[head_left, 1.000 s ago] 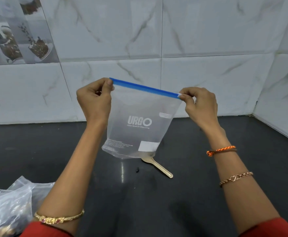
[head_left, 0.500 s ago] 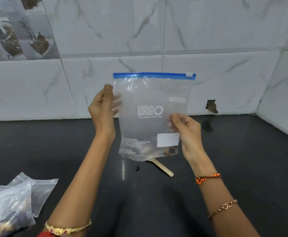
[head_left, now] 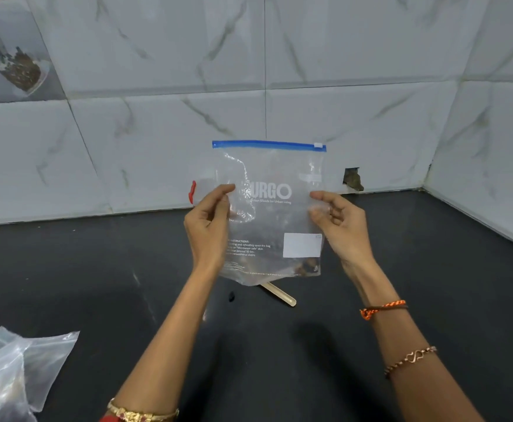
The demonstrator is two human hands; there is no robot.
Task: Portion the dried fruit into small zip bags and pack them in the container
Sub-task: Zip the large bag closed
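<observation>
Clear, crinkled glossy plastic zip bag (head_left: 272, 214); polished black stone-like counter (head_left: 97, 269); glossy marbled wall tiles (head_left: 355, 117).

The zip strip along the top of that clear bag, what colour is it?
Blue, with a small white slider tab at its right end; the zip strip shows plainly in the head view.

I hold a zip bag (head_left: 275, 208) mid-frame between my left hand (head_left: 208, 222) and right hand (head_left: 338, 222); a spoon (head_left: 279, 294) lies on the counter (head_left: 431, 300) below it, more bags (head_left: 14, 370) at lower left.

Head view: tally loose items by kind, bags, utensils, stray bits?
Zip bags: 2, one blue-seal bag held by left hand and right hand, one clear bag on the counter
Wooden spoon: 1
Dark stray bit: 1
Total: 4
</observation>
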